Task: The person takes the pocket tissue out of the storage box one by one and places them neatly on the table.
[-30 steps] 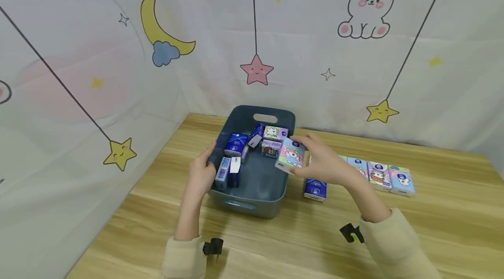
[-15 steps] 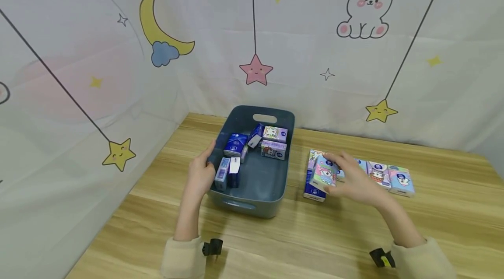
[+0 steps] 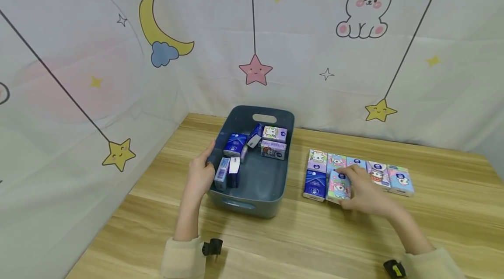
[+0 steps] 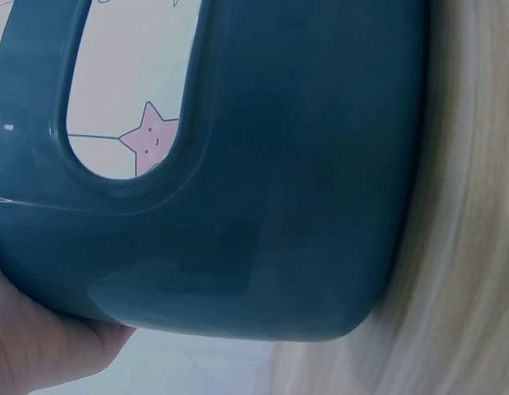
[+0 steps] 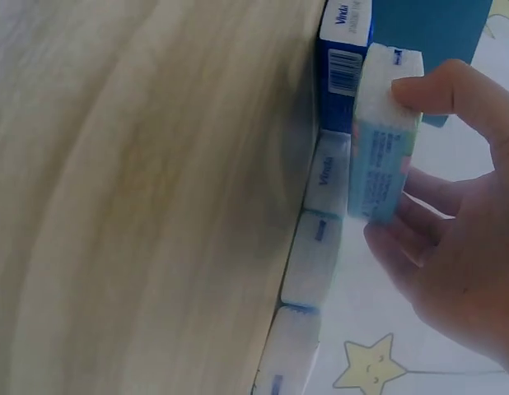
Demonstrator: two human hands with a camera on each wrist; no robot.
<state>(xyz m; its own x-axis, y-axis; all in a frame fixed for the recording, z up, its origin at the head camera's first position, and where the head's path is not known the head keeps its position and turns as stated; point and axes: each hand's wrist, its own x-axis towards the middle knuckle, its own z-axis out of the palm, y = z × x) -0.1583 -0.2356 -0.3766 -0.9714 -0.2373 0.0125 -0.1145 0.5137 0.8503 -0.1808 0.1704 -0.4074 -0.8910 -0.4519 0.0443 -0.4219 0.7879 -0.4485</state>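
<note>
My left hand (image 3: 201, 174) grips the left rim of a blue-grey plastic bin (image 3: 263, 189); in the left wrist view the thumb side lies at the bin's edge (image 4: 197, 271). Several tissue packs lie inside, among them a dark blue pack (image 3: 235, 144) and a purple cartoon pack (image 3: 273, 149). My right hand (image 3: 366, 193) pinches a pink and blue cartoon tissue pack (image 3: 338, 186) between thumb and fingers. In the right wrist view this held pack (image 5: 385, 156) is beside the blue pack (image 5: 345, 70), apart from the tabletop.
A row of cartoon tissue packs (image 3: 400, 179) lies on the wooden table (image 3: 307, 244) right of the bin. One dark blue pack (image 3: 314, 185) lies in front of the row's left end. A patterned white curtain (image 3: 299, 82) hangs behind the table.
My right hand has carried the cartoon tissue pack from over the bin's right rim to the right, down beside the dark blue pack on the table. The left hand stays on the bin.
</note>
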